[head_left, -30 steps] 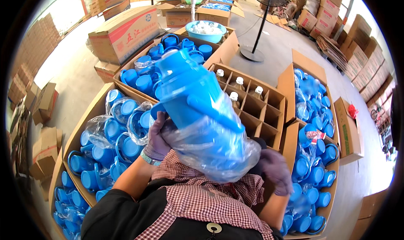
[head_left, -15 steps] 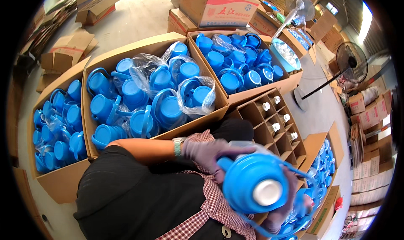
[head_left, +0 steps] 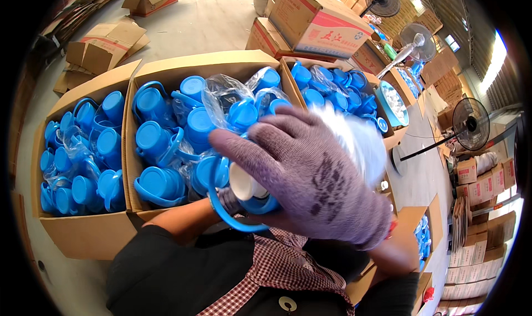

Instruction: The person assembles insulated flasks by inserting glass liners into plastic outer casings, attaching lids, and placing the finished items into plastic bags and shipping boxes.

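The right hand [head_left: 310,175] partly hides a flask [head_left: 260,206].

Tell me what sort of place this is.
Probably a packing workshop or warehouse: open brown cardboard cartons full of blue plastic handled jugs, with stacked brown cardboard boxes printed in red behind them.

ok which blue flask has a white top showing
The flask beneath the gloved right hand: its top is white, while the boxed flasks at left show blue tops.
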A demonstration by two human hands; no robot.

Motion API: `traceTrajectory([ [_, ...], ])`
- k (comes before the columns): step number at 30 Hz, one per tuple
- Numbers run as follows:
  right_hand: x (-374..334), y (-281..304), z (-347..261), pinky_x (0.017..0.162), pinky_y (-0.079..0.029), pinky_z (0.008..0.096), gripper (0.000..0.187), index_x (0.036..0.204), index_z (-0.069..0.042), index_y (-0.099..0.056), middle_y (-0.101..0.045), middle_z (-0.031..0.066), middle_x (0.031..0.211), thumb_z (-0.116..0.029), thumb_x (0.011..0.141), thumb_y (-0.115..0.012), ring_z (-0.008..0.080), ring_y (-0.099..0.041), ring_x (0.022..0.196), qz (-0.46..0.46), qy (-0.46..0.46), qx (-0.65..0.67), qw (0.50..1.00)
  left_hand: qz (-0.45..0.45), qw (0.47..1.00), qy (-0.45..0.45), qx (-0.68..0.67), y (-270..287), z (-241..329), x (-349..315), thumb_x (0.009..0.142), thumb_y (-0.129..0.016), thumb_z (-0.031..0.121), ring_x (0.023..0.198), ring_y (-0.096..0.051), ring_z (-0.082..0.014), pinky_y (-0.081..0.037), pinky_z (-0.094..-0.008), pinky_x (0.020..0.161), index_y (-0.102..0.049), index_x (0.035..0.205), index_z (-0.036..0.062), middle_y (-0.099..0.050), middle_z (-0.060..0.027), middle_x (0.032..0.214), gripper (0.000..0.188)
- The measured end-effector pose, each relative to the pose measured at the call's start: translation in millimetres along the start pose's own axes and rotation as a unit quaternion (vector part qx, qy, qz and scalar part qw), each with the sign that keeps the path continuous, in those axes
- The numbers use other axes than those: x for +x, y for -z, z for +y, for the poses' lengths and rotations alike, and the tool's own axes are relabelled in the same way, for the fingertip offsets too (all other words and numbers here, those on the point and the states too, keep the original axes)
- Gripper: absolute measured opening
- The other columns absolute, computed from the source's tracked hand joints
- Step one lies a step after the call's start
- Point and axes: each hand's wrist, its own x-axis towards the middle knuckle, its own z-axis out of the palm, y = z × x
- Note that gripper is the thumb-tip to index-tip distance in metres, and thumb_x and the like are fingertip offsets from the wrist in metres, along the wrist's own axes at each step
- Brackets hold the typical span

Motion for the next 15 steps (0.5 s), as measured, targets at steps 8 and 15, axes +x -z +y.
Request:
traceTrajectory([
  [8, 42.1, -38.2, 119.5, 0.112, -0.044, 0.0511, 0.07, 0.144, -0.015, -0.055, -0.057, 0.0115, 0.145, 0.001, 0.078, -0.072, 0.0357, -0.053, 0.136, 0.014, 0.036, -0.131, 0.991, 0.344, 0.887, -0.221, 0.214, 113.4, 37.0, 81.9, 0.083, -0.086, 0.024, 0.144, -0.044, -0.0365, -0.038, -0.0457, 0.119, -0.008, 0.163, 0.0034, -0.038, -0.0249, 0.157, 0.114],
  [15, 84.7, -119.0, 190.0, 0.099, -0.054, 0.0436, 0.063, 0.133, -0.015, -0.058, -0.057, 0.0111, 0.136, 0.007, 0.075, -0.068, 0.0332, -0.056, 0.128, -0.024, 0.053, -0.063, 0.996, 0.483, 0.841, -0.072, 0.234, 132.1, -73.1, 81.5, 0.086, -0.082, 0.022, 0.143, -0.041, -0.0429, -0.031, -0.0476, 0.121, -0.004, 0.162, -0.0041, -0.031, -0.0294, 0.16, 0.112],
])
